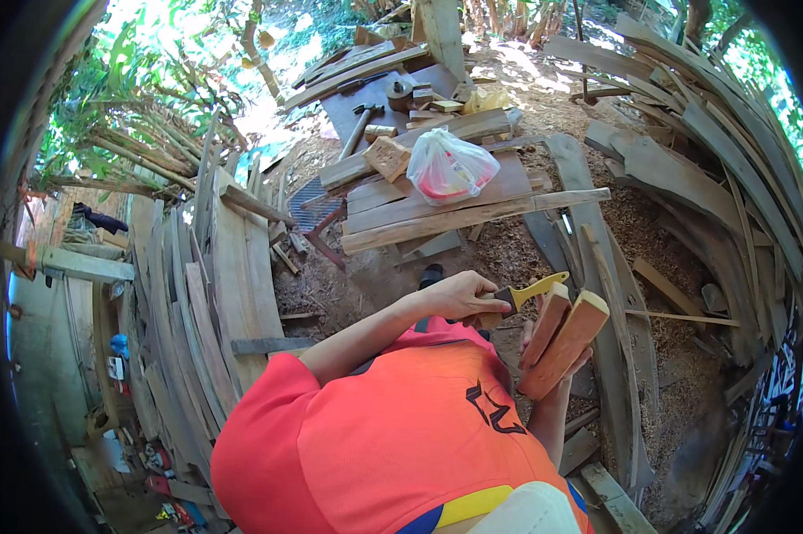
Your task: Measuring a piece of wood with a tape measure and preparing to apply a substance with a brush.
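Note:
My left hand [468, 298] is closed around a yellow-and-black hand tool [530, 287], its yellow part pointing right; a wooden piece shows beneath the fingers, though its shape is unclear. Just to the right, two short reddish wooden blocks [568, 347] stand tilted side by side, with my right hand [575, 365] gripping them from behind. Much of that hand is hidden by the wood. The tool's right end lies in front of or close beside the upper end of the left block; I cannot tell whether they touch.
Ahead, a plank bench [472, 212] holds a white plastic bag [446, 165] and a wood block [386, 158]. A hammer [357, 129] lies on a further platform. Long boards [241, 267] lean at left; more are stacked [695, 205] at right. A post [441, 36] stands behind.

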The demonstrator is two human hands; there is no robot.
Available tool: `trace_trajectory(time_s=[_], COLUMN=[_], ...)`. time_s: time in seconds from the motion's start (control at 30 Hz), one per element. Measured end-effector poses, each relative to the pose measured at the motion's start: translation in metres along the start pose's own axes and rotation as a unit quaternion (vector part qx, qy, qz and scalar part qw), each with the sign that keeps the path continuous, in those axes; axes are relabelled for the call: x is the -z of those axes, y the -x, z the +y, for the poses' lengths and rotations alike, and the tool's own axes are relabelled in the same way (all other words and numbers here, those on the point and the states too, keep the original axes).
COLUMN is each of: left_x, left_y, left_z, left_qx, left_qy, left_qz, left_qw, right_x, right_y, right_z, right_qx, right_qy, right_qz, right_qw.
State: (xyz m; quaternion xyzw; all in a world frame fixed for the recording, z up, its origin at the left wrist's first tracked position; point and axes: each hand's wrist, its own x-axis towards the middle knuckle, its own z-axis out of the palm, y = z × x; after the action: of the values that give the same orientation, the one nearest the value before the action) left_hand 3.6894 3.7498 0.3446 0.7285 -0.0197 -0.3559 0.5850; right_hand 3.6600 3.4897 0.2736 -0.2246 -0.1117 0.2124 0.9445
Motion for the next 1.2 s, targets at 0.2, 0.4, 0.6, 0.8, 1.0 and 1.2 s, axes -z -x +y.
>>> trace_trajectory(time_s=[0.2, 0.4, 0.6, 0.8, 1.0, 1.2], left_x=[0.029, 0.119, 0.333, 0.621, 0.823, 0.857], left_y=[0.016, 0.036, 0.032, -0.058, -0.176, -0.221], left_z=[-0.010, -0.044, -0.122, -0.228, -0.290, -0.299], left_qx=[-0.054, 0.032, 0.021, -0.009, 0.070, 0.119], left_qy=[-0.046, -0.003, 0.086, -0.184, -0.431, -0.516], left_qz=[-0.024, 0.080, 0.242, 0.482, 0.527, 0.476], left_qw=[0.997, 0.996, 0.966, 0.856, 0.729, 0.702], right_x=[-0.011, -0.010, -0.002, -0.023, -0.041, -0.053], right_y=[-0.054, -0.106, -0.155, -0.178, -0.153, -0.088], right_z=[0.023, 0.053, 0.078, 0.135, 0.184, 0.211], right_qx=[-0.044, -0.031, -0.029, -0.043, -0.127, -0.147], right_qy=[-0.005, -0.083, -0.010, 0.080, 0.087, 0.115], right_qz=[-0.004, -0.007, 0.152, 0.443, 0.500, 0.542], right_qw=[0.999, 0.996, 0.988, 0.892, 0.852, 0.820])
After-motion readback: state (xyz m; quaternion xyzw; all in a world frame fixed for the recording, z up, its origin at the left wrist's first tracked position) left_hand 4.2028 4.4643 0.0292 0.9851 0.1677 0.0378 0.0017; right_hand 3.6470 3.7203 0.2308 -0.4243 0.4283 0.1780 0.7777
